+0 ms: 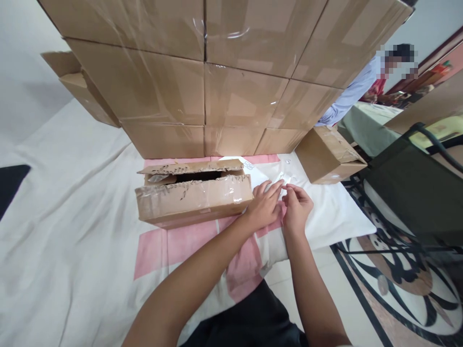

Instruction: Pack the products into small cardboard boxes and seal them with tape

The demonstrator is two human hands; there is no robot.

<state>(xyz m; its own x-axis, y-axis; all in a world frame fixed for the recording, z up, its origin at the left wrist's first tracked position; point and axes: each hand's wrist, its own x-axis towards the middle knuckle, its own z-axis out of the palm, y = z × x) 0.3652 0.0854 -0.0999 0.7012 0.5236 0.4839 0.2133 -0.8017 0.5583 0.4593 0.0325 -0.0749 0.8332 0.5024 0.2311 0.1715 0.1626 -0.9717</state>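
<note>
My left hand (265, 205) lies with fingers stretched out over the white and pink cloth, just right of a torn-open cardboard box (195, 200). Its fingertips come close to those of my right hand (298, 207), whose thumb and forefinger are pinched together. Whatever sits in that pinch is too small to make out. Behind my left hand, a white sheet with a printed mark (253, 172) shows partly behind the box. The box has a ragged slit along its top, with a dark inside and clear tape on its front.
A wall of taped cardboard boxes (235, 94) rises behind. Another box (331, 156) stands at the right, and an open-flapped one (88, 94) at the left. A dark chair (408, 188) stands on the patterned floor. A person in a light blue sleeve (349, 96) is behind the stack.
</note>
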